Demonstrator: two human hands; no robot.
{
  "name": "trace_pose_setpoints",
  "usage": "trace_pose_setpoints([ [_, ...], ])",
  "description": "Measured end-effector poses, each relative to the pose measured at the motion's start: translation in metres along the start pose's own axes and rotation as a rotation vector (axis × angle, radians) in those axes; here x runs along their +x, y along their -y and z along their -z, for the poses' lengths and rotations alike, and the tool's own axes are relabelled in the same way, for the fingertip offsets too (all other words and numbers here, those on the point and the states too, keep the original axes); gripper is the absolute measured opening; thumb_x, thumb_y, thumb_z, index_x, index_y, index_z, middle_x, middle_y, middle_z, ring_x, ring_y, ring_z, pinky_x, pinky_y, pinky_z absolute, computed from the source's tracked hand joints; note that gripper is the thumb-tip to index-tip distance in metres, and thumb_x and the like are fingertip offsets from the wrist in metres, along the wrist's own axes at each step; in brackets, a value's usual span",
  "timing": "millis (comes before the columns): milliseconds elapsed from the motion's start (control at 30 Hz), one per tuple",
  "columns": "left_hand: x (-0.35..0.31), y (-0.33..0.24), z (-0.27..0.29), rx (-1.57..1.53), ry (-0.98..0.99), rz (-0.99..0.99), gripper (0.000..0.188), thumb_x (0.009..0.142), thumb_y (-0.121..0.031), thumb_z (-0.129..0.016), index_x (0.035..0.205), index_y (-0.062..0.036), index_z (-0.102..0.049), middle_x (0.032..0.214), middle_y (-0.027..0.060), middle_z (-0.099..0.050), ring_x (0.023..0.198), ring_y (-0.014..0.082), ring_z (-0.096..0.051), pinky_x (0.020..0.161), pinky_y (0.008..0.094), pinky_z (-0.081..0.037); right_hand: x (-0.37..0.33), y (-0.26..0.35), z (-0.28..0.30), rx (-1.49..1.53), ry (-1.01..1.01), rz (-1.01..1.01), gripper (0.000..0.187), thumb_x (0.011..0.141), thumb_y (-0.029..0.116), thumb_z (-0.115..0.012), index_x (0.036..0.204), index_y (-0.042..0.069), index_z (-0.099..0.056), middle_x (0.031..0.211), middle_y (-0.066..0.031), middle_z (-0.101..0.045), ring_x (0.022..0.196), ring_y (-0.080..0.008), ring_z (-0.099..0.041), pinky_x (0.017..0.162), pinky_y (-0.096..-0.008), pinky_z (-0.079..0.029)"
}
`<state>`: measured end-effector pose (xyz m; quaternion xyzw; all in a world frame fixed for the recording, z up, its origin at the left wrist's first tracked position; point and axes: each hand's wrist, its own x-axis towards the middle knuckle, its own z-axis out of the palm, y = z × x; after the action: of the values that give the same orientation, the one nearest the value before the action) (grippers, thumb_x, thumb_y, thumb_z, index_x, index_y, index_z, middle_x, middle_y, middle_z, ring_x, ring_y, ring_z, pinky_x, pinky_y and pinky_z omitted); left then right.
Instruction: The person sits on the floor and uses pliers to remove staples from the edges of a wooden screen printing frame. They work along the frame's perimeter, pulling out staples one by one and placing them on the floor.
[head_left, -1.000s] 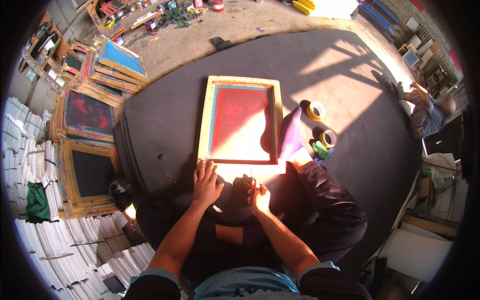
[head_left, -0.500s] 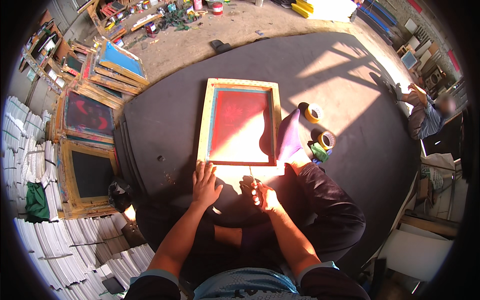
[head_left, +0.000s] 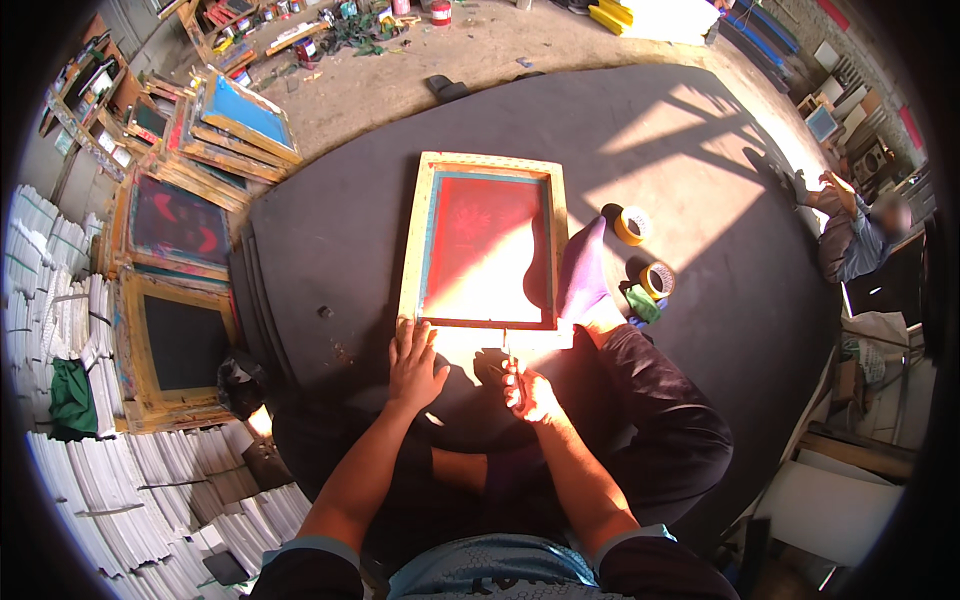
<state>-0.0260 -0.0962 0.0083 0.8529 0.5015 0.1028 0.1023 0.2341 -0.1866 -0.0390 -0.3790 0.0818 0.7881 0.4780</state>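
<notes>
A wooden screen-printing frame (head_left: 409, 250) with red mesh and a teal border lies in front of me, sunlight falling across its lower part. My left hand (head_left: 414, 367) rests at its near left corner, fingers stretched out over the wood and gripping nothing. Closed around a thin, slender tool is my right hand (head_left: 528, 392); the tool (head_left: 507, 345) points at the near edge of the frame. Its exact kind is too small to make out. My foot in a purple sock (head_left: 584, 270) sits against the frame's right side.
Two yellow tape rolls (head_left: 632, 226) and a green cloth (head_left: 642, 303) lie right of my foot on the dark mat (head_left: 330, 220). More frames (head_left: 180, 395) and bundled white stacks (head_left: 110, 490) crowd the left. Another person (head_left: 855, 235) sits at the far right.
The frame sits very slightly farther right in the picture, along with a small shift of the whole view. Both hands keep nearly the same places, the right still holding the thin tool.
</notes>
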Motion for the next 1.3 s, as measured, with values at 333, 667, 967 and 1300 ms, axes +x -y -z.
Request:
trace_pose_setpoints([
  [333,0.000,0.002,-0.001,-0.040,0.015,0.017,0.072,0.088,-0.041,-0.074,0.145,-0.0033,-0.054,0.164,0.0120,-0.035,0.158,0.0345,-0.015,0.120,0.0645,-0.022,-0.012,-0.009,-0.051,-0.879,-0.207,0.520,0.022,0.100,0.016,-0.068,0.116,0.003,-0.061,0.077,-0.0056,-0.064,0.054,-0.0107,-0.056,0.049,-0.0258,-0.046],
  [667,-0.002,0.004,-0.003,-0.007,0.005,-0.002,0.074,0.086,-0.041,-0.076,0.148,-0.0107,-0.051,0.163,0.0102,-0.037,0.156,0.0348,-0.021,0.118,0.0653,-0.027,0.093,0.076,-0.115,-2.012,-0.438,1.113,0.025,0.087,0.016,-0.075,0.111,0.011,-0.069,0.098,-0.0136,-0.066,0.095,-0.0358,-0.066,0.082,-0.0459,-0.057],
  [967,-0.002,0.005,-0.011,-0.014,-0.064,-0.027,0.074,0.084,-0.038,-0.078,0.147,-0.0095,-0.052,0.159,0.0127,-0.041,0.154,0.0376,-0.025,0.116,0.0637,-0.027,0.113,0.084,-0.090,-2.047,-0.448,1.110,0.026,0.088,0.017,-0.070,0.113,0.012,-0.069,0.104,-0.0123,-0.065,0.106,-0.0346,-0.062,0.089,-0.0476,-0.055],
  [1300,-0.001,0.005,-0.007,-0.084,-0.030,0.039,0.064,0.085,-0.038,-0.077,0.137,-0.0052,-0.060,0.162,0.0122,-0.038,0.156,0.0354,-0.020,0.118,0.0654,-0.023,-0.043,-0.003,-0.045,-2.094,-0.315,0.780,0.040,0.084,0.032,-0.081,0.109,0.008,-0.061,0.105,-0.0153,-0.064,0.102,-0.0374,-0.065,0.086,-0.0477,-0.055],
])
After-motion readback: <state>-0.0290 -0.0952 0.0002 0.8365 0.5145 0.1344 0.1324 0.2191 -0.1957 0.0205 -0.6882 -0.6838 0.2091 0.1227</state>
